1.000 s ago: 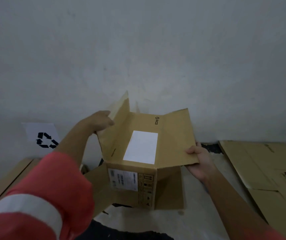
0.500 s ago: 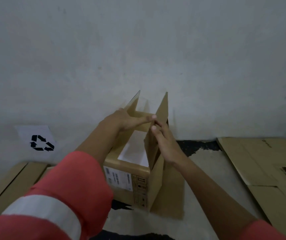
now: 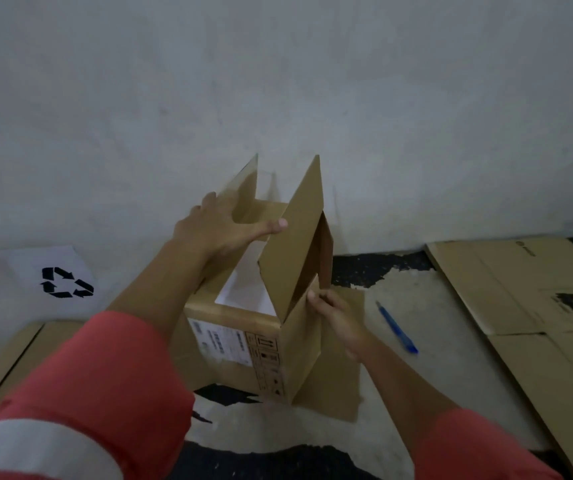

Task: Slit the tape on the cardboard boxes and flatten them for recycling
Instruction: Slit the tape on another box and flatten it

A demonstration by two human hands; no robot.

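Between the two hands: one cardboard box (image 3: 271,344), upright on the floor, top open, two long flaps raised.
Left hand (image 3: 224,228), one: fingers spread, palm over the open top, fingertips on the far-left flap (image 3: 245,188), thumb reaching across to touch the right flap (image 3: 295,237).
Right hand (image 3: 335,318), one: fingers drawn together, pinching the box's right wall edge just below the right flap's fold.
Inside the box, under the left thumb: one white sheet (image 3: 243,289).
Below the left wrist, on the box's near face: one printed label (image 3: 219,341).
Right of the right hand, apart from it: one blue pen (image 3: 395,327) on the floor.
Farther right: flattened cardboard (image 3: 520,289), count unclear.
Left of the left forearm: one recycling sign (image 3: 65,282) and further flat cardboard (image 3: 8,362).
Sleeves (image 3: 98,386): two, red.
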